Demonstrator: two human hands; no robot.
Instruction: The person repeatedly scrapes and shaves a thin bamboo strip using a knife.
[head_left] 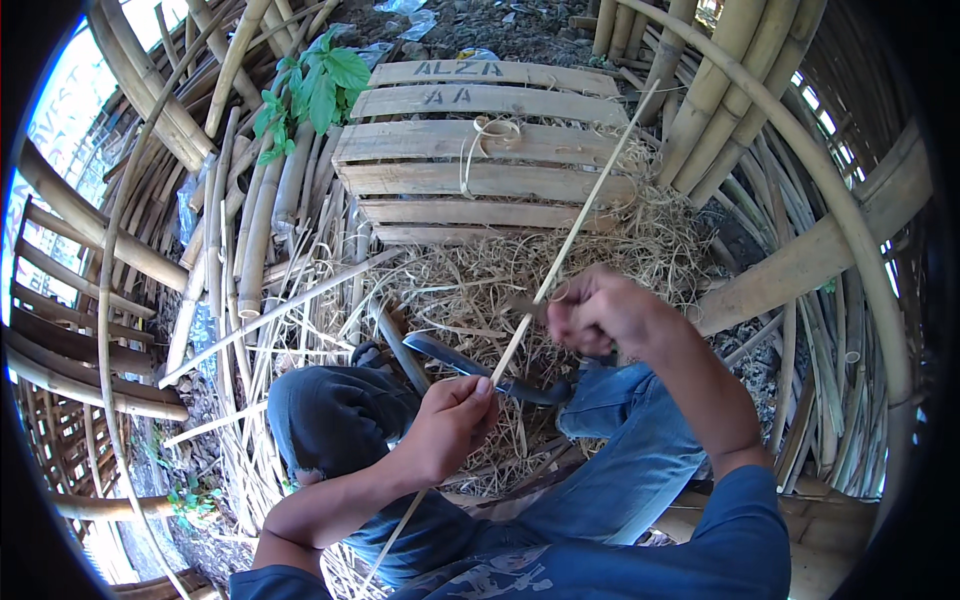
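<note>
A long, thin bamboo strip runs slantwise from my lap up past the slatted crate. My left hand is closed round its lower part, thumb on top, above my bent knees. Higher up, my right hand is closed in a fist on a small knife; its short dark blade meets the strip, and the handle is hidden in my fingers. A thin curl of shaving stands by that fist. Below the strip, between my legs, lies a long dark object with a pale blue edge.
Bamboo shavings heap before me, against a wooden slatted crate with one curled shaving on top. Split bamboo strips and poles lie left. Thick bamboo poles stand right, near a leafy plant at far left.
</note>
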